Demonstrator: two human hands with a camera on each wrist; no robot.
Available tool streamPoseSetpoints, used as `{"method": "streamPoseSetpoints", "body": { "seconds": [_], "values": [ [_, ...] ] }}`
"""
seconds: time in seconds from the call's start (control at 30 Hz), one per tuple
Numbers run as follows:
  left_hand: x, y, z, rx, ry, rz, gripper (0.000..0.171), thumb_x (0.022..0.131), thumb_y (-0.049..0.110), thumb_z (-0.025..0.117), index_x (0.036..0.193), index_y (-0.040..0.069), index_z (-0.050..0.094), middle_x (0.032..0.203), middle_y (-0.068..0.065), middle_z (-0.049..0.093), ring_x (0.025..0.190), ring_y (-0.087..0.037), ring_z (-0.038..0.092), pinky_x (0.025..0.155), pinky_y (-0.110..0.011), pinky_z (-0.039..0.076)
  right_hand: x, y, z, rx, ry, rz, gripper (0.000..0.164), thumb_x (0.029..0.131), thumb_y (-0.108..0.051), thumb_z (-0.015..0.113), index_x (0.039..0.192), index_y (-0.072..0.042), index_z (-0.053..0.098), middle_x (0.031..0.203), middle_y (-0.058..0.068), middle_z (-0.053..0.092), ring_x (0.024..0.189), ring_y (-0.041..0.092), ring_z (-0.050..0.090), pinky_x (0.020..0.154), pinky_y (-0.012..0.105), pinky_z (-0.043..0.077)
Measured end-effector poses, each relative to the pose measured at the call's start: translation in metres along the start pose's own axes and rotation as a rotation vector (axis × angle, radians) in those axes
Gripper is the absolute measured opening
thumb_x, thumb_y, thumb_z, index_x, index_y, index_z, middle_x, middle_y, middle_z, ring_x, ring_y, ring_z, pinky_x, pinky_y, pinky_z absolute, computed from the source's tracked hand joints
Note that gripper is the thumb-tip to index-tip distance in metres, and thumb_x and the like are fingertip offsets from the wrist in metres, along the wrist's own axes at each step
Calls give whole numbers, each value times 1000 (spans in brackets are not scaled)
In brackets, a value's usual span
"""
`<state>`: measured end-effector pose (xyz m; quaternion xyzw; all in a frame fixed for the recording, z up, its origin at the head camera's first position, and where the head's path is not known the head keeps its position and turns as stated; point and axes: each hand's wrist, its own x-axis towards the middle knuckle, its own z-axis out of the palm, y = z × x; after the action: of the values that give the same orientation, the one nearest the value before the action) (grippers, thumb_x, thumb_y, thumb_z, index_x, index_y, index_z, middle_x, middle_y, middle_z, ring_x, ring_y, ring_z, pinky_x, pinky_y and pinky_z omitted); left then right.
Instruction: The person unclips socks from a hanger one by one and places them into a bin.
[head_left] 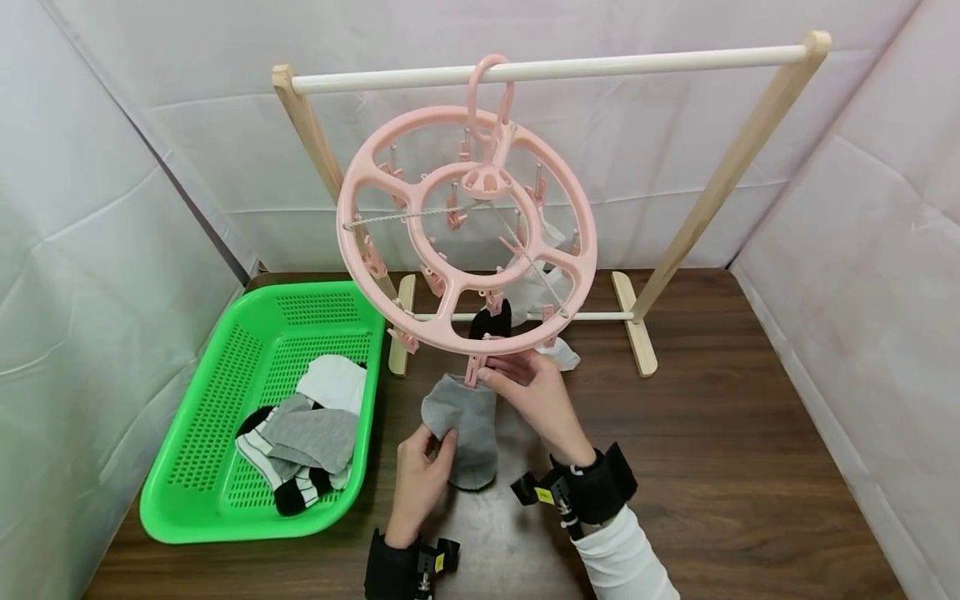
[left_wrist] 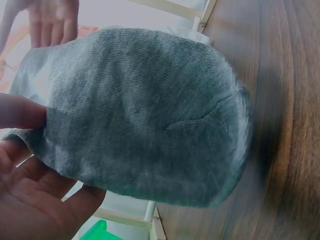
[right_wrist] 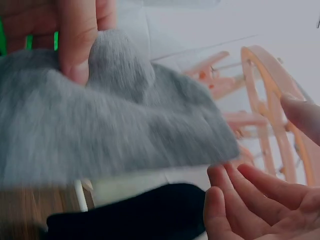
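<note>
My left hand (head_left: 420,477) pinches a grey sock (head_left: 474,433) by its left edge, thumb in front. The sock hangs toe down below the pink drying hanger (head_left: 352,275). A pink clip (head_left: 475,371) overlaps the sock's top edge; whether it bites the cloth I cannot tell. My right hand (head_left: 543,400) is beside that clip. In the right wrist view its fingers (right_wrist: 250,195) lie at the corner of the sock, thumb spread apart from them. Behind the hanger's near rim are a black sock (head_left: 492,320) and white socks (head_left: 559,354).
On the left stands a green basket (head_left: 176,500) with grey, white and black-striped socks (head_left: 318,433). The hanger hooks over a white bar (head_left: 637,64) on a wooden-legged rack (head_left: 720,196). Several more pink clips dangle from the rings. All this stands on a dark wooden table (head_left: 720,483).
</note>
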<state>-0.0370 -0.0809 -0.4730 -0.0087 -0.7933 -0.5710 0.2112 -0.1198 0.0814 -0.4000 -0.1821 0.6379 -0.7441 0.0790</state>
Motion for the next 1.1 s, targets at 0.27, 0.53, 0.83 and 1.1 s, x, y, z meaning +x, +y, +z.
{"method": "streamPoseSetpoints", "body": {
  "seconds": [0.27, 0.53, 0.83, 1.1],
  "values": [
    [-2, 37, -3, 62, -39, 50, 8, 85, -16, 61, 88, -8, 64, 74, -15, 65, 63, -19, 62, 54, -28, 49, 12, 2, 16, -52, -9, -151, 14, 89, 1, 68, 101, 8, 67, 81, 23, 65, 76, 27, 66, 70, 36, 54],
    [-4, 20, 0, 68, -6, 82, 11, 85, -15, 63, 82, -4, 62, 65, -6, 59, 57, -18, 59, 52, -31, 50, 16, 1, 27, -30, -10, -162, 11, 87, 3, 69, 95, 9, 67, 82, 20, 66, 73, 25, 66, 68, 38, 54],
    [-10, 7, -6, 59, 25, 52, 7, 89, -6, 64, 91, 0, 66, 76, -6, 66, 68, -19, 66, 59, -36, 53, 13, 2, 43, 94, -49, -193, 20, 87, 4, 68, 106, 11, 67, 87, 20, 66, 78, 20, 64, 71, 37, 54],
    [-9, 30, -11, 83, 38, 42, 8, 86, -14, 62, 89, -7, 65, 74, -14, 65, 65, -28, 64, 56, -36, 52, 12, 1, 50, 66, -71, -245, 22, 87, 3, 69, 108, 8, 67, 99, 17, 69, 85, 28, 64, 75, 42, 53]
  ]
}}
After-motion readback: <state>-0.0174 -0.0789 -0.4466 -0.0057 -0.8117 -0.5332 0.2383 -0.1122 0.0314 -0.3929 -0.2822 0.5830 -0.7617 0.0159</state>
